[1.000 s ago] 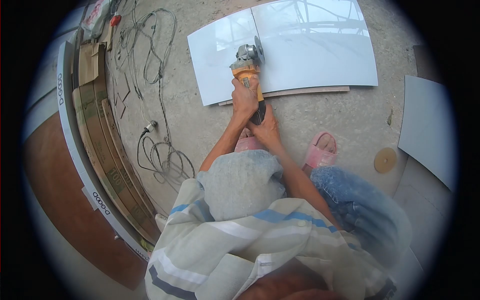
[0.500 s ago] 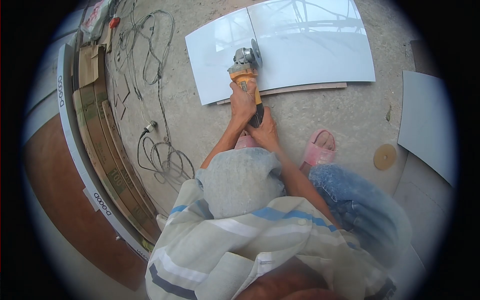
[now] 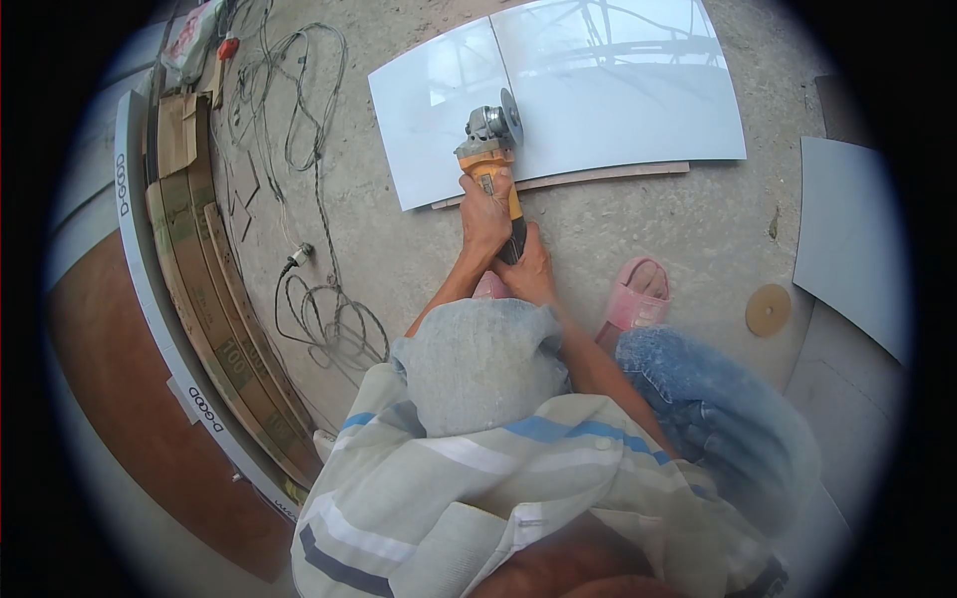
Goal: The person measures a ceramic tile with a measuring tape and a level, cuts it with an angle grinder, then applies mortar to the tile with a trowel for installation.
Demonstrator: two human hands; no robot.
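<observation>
The left hand (image 3: 485, 214) clasps the grinder (image 3: 485, 149) mid-body and the right hand (image 3: 533, 274) its rear, seemingly to steady the disc (image 3: 512, 117) along the dark line (image 3: 500, 55) on the white tile (image 3: 628, 115).

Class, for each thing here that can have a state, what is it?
Yellow-and-grey angle grinder: held; running or off unclear.
Left hand: closed around the grinder's body.
Right hand: closed around its rear end.
Glossy white rectangular panel: lying down; whether cut through, unclear.
Tan round disc: lying flat on the concrete floor.
Dark twisted cable: loosely looped.
Pink sandals: worn.
</observation>
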